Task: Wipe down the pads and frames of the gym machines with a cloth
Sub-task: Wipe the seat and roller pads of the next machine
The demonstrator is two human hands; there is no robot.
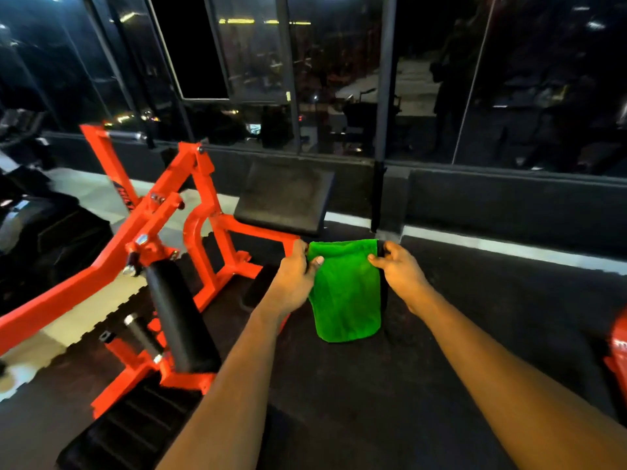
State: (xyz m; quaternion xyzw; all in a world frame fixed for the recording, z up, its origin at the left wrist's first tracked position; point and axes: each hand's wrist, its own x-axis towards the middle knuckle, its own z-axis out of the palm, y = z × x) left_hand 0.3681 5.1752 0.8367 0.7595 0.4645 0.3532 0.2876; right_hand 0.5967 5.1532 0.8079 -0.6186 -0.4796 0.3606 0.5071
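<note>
A bright green cloth [346,293] hangs in the air in front of me, folded over. My left hand [296,276] pinches its upper left corner and my right hand [400,269] pinches its upper right corner, stretching the top edge between them. An orange gym machine frame [159,212] stands to the left of my hands. It carries a black roller pad [179,317] low down and a flat black pad [285,198] behind the cloth. The cloth touches neither pad nor frame.
Black rubber floor [475,334] lies under my arms. Dark windows [339,79] on a low black wall run across the back. Another orange part [617,351] shows at the right edge. Dark equipment [30,215] stands at the far left.
</note>
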